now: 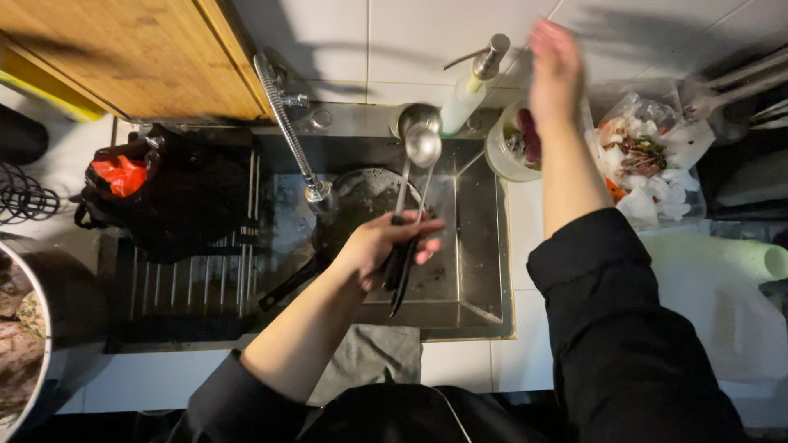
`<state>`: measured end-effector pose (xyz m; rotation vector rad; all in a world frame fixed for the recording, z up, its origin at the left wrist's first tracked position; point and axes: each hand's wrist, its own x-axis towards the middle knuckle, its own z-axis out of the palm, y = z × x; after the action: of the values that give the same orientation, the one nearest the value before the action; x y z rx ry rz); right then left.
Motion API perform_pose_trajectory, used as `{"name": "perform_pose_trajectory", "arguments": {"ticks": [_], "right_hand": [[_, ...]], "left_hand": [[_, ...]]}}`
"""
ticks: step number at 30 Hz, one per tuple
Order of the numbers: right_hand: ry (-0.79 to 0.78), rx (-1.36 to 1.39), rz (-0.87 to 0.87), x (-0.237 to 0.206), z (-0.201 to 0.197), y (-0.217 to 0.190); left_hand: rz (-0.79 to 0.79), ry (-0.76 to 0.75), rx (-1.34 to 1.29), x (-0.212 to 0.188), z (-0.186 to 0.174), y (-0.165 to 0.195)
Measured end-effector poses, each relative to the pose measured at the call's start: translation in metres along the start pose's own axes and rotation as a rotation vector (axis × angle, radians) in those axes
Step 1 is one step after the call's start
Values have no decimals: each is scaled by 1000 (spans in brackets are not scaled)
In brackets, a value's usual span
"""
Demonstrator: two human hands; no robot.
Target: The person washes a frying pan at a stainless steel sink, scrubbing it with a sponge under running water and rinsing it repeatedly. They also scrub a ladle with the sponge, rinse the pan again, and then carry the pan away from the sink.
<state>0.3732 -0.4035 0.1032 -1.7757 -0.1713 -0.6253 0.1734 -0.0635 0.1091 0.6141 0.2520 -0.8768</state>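
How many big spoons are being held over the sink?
2. Both ladles are in the left hand, side by side: one bowl reaches farther toward the wall, the other sits just below it. More may be hidden.

two ladles held over the sink

left hand (386,246) grips two metal ladles (420,139) by dark handles above a frying pan (365,201) in the sink (480,246); right hand (556,66) raised far right, beside the soap dispenser (472,86).
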Motion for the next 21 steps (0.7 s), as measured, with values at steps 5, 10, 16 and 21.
{"name": "perform_pose_trajectory", "arguments": {"ticks": [5,10,16,21], "right_hand": [[-354,-1100,527,-42,-49,24],[-614,-1263,721,-63,-43,36],[-505,-1057,637,-68,-44,50],[-351,-1049,562,-66,-44,44]], "left_hand": [[-86,128,28,-37,-51,-47],[-196,319,-9,-74,-94,-95],[-196,396,-98,-96,-120,-121],[-158,344,-120,-101,-124,-127]]}}
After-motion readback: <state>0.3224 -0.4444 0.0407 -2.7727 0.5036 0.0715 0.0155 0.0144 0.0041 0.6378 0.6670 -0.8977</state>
